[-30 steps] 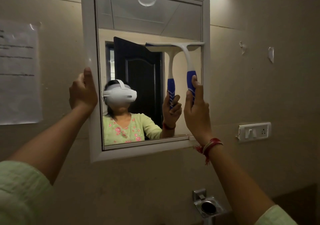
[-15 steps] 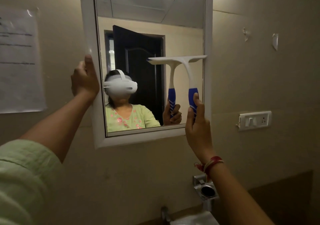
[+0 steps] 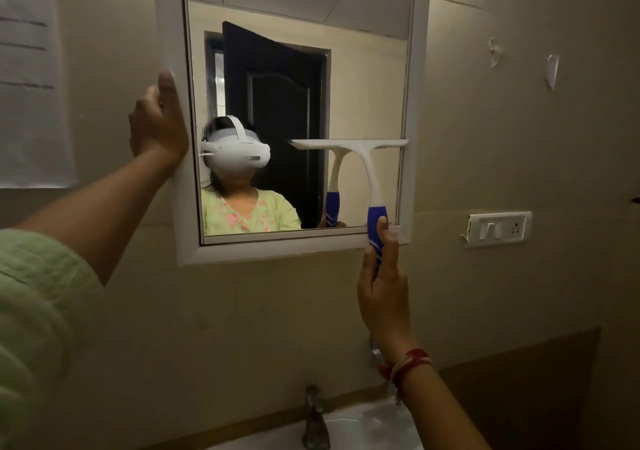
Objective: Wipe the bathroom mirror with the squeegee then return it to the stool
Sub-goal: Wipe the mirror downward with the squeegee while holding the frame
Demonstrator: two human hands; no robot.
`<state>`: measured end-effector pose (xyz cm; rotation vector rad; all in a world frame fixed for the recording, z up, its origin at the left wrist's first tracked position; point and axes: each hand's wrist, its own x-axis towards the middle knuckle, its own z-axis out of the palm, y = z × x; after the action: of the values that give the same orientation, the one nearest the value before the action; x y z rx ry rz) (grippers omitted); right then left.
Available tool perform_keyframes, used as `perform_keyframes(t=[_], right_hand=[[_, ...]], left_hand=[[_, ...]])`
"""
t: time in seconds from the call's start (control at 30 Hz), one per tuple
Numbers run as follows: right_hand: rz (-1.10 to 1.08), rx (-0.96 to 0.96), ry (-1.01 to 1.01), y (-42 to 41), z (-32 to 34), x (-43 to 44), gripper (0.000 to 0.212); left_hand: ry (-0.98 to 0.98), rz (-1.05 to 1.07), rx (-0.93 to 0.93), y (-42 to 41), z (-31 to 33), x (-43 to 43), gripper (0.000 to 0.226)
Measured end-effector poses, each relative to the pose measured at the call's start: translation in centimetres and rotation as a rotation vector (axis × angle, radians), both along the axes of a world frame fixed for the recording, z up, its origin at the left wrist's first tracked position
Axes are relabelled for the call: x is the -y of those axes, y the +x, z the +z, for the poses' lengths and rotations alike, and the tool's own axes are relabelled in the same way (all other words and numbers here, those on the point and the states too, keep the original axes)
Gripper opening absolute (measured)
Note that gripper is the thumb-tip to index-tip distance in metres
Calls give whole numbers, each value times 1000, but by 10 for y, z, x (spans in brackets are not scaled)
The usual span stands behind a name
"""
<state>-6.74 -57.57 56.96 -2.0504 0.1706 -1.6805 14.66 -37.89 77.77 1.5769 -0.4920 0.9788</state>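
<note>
The white-framed bathroom mirror (image 3: 363, 78) hangs on the beige wall. A white squeegee (image 3: 367, 162) with a blue handle lies blade-flat against the lower right of the glass, its blade level and reaching the right frame. My right hand (image 3: 384, 286) grips the blue handle from below, at the mirror's bottom frame. My left hand (image 3: 157, 120) holds the left edge of the frame, thumb on its front. The stool is out of sight.
A white sink (image 3: 363, 425) with a metal tap (image 3: 315, 418) sits below the mirror. A switch and socket plate (image 3: 498, 229) is on the wall to the right. A paper sheet (image 3: 31, 92) is stuck on the wall at left.
My right hand has pulled the squeegee straight down the right side of the glass, from near the top to the lower part. My left hand has stayed on the frame's left edge.
</note>
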Motion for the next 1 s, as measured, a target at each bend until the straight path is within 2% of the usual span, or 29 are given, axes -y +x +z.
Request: perform_keyframes(t=[0.13, 0.43, 0.77, 1.0], right_hand=[[7, -14, 66, -1, -15, -10, 49], [48, -44, 158, -2, -47, -23, 49], [225, -170, 226, -10, -68, -20, 70], [243, -207, 250, -20, -85, -20, 70]], left_hand=[[8, 2, -33, -4, 1, 0, 43], [16, 21, -38, 2, 1, 0, 47], [6, 30, -33, 0, 0, 1, 46], [15, -3, -28, 1, 2, -1, 43]])
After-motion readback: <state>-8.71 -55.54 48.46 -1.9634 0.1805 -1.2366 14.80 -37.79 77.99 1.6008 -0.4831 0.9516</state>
